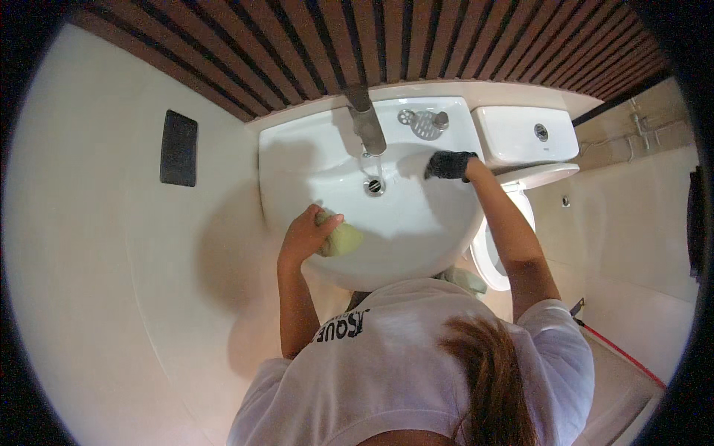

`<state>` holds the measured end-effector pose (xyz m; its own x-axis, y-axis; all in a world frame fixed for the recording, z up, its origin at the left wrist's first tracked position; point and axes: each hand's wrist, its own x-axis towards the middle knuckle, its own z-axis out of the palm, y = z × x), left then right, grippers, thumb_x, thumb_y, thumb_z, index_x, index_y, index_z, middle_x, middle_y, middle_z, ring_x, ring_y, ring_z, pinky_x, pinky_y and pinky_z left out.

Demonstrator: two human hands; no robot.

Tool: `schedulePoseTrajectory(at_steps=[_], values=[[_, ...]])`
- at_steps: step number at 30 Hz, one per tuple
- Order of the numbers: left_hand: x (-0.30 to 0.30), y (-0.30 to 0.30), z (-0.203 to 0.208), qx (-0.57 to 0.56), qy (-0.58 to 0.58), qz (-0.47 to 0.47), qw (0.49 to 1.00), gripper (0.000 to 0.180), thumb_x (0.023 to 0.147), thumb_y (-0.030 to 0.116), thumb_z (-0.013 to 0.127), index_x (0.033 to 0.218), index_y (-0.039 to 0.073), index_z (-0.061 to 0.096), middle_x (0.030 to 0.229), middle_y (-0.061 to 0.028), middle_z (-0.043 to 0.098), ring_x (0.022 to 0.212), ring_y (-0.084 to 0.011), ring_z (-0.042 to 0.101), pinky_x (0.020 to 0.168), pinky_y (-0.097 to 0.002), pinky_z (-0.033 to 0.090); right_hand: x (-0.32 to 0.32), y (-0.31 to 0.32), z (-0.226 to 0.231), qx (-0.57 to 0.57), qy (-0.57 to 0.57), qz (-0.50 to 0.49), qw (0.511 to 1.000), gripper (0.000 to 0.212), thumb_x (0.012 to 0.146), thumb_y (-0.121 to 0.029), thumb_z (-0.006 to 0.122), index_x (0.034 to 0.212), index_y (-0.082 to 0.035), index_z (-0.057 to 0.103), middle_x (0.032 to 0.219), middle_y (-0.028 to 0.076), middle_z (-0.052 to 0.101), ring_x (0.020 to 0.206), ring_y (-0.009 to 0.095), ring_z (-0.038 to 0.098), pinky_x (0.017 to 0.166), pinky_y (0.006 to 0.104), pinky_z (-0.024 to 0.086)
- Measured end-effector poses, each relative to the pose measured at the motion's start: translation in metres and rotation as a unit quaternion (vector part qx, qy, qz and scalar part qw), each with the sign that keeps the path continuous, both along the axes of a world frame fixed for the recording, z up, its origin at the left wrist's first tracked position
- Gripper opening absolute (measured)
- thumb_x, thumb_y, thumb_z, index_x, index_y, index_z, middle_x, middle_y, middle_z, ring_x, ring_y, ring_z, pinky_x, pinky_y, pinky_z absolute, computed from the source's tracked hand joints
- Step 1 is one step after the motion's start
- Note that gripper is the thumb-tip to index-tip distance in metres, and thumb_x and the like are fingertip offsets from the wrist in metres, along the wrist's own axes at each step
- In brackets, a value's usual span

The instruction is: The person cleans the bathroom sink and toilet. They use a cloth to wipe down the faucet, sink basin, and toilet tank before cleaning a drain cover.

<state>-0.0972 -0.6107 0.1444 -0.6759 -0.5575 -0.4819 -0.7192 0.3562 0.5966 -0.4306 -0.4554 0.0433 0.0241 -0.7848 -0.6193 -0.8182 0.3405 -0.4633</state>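
Observation:
My left hand (303, 234) is closed on a yellow-green sponge (345, 241) and presses it against the front left inside of the white wash basin (416, 223). My right hand (448, 164), in a black glove, lies flat on the basin's right inner wall, next to the drain (374, 186). It seems to hold nothing. A grey metal faucet (367, 123) reaches over the basin from the back, between my two hands.
A round metal strainer (425, 123) lies on the basin's back ledge. A white toilet tank (524, 134) and bowl (492, 256) stand right of the basin. A black panel (178, 149) sits on the left wall. A red handle (621, 348) lies at the lower right.

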Motion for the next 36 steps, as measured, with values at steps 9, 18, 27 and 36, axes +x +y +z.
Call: schedulePoseTrajectory(at_steps=[9, 18, 27, 36], values=[[-0.015, 0.007, -0.005, -0.009, 0.022, -0.032, 0.999, 0.058, 0.073, 0.051, 0.058, 0.09, -0.005, 0.051, 0.079, -0.0201, 0.058, 0.074, -0.0303, 0.059, 0.066, -0.0375, 0.044, 0.105, -0.059, -0.013, -0.236, -0.481, -0.377, 0.755, 0.019, 0.08, -0.026, 0.055, 0.088, -0.008, 0.055, 0.073, 0.004, 0.058, 0.058, 0.015, 0.054, 0.055, 0.0287, 0.046], [-0.012, 0.011, -0.006, -0.011, 0.011, -0.009, 1.0, 0.051, 0.074, 0.045, 0.059, 0.084, -0.004, 0.051, 0.073, -0.0168, 0.056, 0.067, -0.028, 0.055, 0.062, -0.0355, 0.043, 0.111, 0.001, 0.016, -0.011, -0.379, -0.209, 0.902, 0.022, 0.082, -0.017, 0.049, 0.092, -0.005, 0.064, 0.085, 0.009, 0.063, 0.076, 0.022, 0.06, 0.066, 0.0342, 0.047], [-0.021, 0.0, -0.005, -0.056, 0.042, -0.05, 0.996, 0.051, 0.074, 0.046, 0.058, 0.085, -0.003, 0.051, 0.073, -0.0191, 0.055, 0.07, -0.0285, 0.055, 0.064, -0.0369, 0.042, 0.122, 0.023, 0.038, -0.392, -0.472, -0.103, 0.782, 0.027, 0.085, -0.022, 0.043, 0.099, -0.006, 0.059, 0.097, 0.011, 0.061, 0.085, 0.018, 0.058, 0.074, 0.0313, 0.045], [-0.022, -0.002, 0.0, -0.008, 0.037, -0.039, 0.999, 0.055, 0.073, 0.049, 0.06, 0.088, -0.004, 0.052, 0.075, -0.0182, 0.057, 0.069, -0.0252, 0.056, 0.064, -0.035, 0.043, 0.128, -0.012, 0.066, -0.5, 0.127, -0.248, 0.82, 0.017, 0.073, -0.014, 0.05, 0.086, -0.006, 0.057, 0.07, 0.016, 0.054, 0.063, 0.032, 0.057, 0.054, 0.0434, 0.046]])
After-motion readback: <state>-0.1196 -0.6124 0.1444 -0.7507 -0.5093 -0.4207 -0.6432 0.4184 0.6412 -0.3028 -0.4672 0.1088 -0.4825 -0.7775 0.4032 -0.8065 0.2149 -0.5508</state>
